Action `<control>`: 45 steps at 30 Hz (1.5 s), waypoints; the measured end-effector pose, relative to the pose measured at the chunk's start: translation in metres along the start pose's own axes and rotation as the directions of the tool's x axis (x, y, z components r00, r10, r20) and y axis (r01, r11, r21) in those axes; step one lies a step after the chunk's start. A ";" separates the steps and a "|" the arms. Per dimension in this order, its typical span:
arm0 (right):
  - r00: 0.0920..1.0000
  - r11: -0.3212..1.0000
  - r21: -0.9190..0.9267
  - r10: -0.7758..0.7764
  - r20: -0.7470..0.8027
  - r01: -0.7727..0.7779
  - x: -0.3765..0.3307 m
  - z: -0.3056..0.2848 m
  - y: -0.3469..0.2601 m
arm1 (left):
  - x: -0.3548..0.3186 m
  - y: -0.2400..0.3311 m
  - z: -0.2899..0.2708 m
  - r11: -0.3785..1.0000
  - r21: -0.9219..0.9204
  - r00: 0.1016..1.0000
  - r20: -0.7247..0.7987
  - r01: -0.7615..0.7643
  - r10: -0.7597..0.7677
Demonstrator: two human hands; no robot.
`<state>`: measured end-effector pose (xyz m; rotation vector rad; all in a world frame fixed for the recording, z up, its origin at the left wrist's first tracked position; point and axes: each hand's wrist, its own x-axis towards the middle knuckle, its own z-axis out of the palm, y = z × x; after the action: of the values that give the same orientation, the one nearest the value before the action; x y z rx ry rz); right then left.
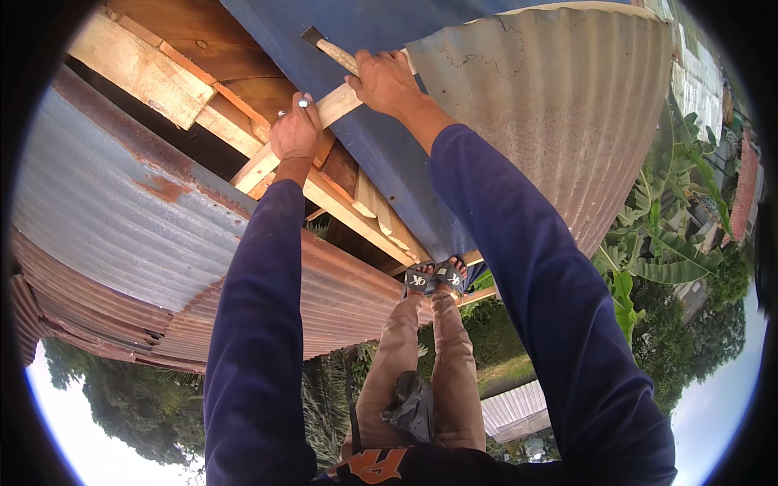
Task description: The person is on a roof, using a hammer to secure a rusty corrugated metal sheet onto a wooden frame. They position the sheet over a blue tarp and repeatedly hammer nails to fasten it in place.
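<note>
Hammer [334,54], wooden-handled with a dark head, lies up against the blue sheet [381,154], and the right hand [387,81] has its fingers wrapped tight round the handle. The left hand [295,130] sits just beside it, fingers pinched shut on a silver-headed nail [303,102] over the pale timber batten [324,113]. Rusty corrugated roofing [121,235] spreads to the left, a paler curved sheet [583,105] to the right. Below, sandalled feet [436,278] rest on a beam.
</note>
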<state>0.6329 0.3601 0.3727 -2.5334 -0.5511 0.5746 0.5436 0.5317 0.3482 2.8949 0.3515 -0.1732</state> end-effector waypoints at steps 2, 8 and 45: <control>1.000 1.000 -0.025 0.001 -0.019 -0.001 -0.003 0.003 0.013 | 0.004 0.007 0.014 1.000 -0.019 1.000 0.021 0.021 -0.021; 0.999 0.999 -0.044 -0.032 -0.018 0.031 -0.003 0.018 0.018 | -0.002 0.000 0.023 0.998 -0.004 0.996 0.070 0.062 -0.061; 0.126 0.428 0.640 0.878 -0.462 -0.639 -0.524 0.197 0.316 | 0.007 -0.023 0.039 0.995 -0.022 0.964 -0.249 -0.097 0.089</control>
<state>0.1877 -0.0712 0.2018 -2.2394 1.2262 -0.2035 0.5408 0.5458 0.3044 2.8952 0.2554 0.2104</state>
